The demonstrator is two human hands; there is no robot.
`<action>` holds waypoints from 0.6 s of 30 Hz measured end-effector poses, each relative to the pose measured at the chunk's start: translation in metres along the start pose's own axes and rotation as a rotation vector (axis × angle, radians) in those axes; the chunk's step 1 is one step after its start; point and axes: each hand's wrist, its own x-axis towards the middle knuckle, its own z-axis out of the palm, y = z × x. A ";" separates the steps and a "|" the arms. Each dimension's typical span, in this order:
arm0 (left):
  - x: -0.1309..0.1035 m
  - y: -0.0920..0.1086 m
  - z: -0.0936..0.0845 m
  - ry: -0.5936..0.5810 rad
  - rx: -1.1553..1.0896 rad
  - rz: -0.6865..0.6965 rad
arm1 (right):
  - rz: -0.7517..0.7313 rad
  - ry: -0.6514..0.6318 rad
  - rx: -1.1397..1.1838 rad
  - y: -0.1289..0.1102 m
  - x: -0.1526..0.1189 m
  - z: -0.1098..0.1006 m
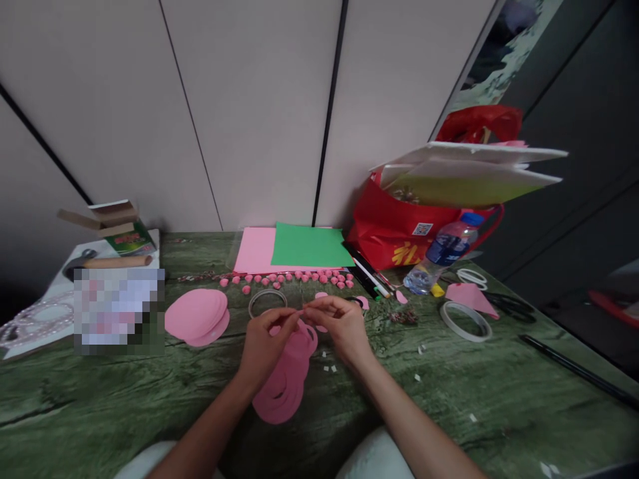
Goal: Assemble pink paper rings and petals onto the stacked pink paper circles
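Note:
My left hand (267, 339) is closed in a pinch on a small piece of pink paper (299, 314), most of it hidden by the fingers. My right hand (344, 326) meets it from the other side, thumb and fingers pinched on the same piece. Beneath the hands lie pink paper cutouts (282, 406) with curved slits, overlapping each other. A roll of tape (268, 303) rests flat just beyond my left hand. To the left is a stack of pink paper rounds (197, 313). Several small rolled pink paper flowers (298, 275) form a row behind the hands.
Green paper (312, 245) and pink paper (254, 249) lie by the wall. A red bag (382, 219) and a water bottle (442, 256) stand at the right, near a white tape roll (464, 322) and black scissors (509, 306). An opened box (130, 238) sits at the left.

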 end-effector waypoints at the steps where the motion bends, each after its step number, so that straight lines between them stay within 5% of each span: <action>1: 0.000 -0.001 0.000 -0.009 0.001 -0.004 | 0.008 0.002 0.005 0.000 0.000 0.000; 18: 0.005 -0.005 -0.005 -0.064 -0.065 -0.061 | 0.114 -0.094 0.049 0.001 0.002 -0.007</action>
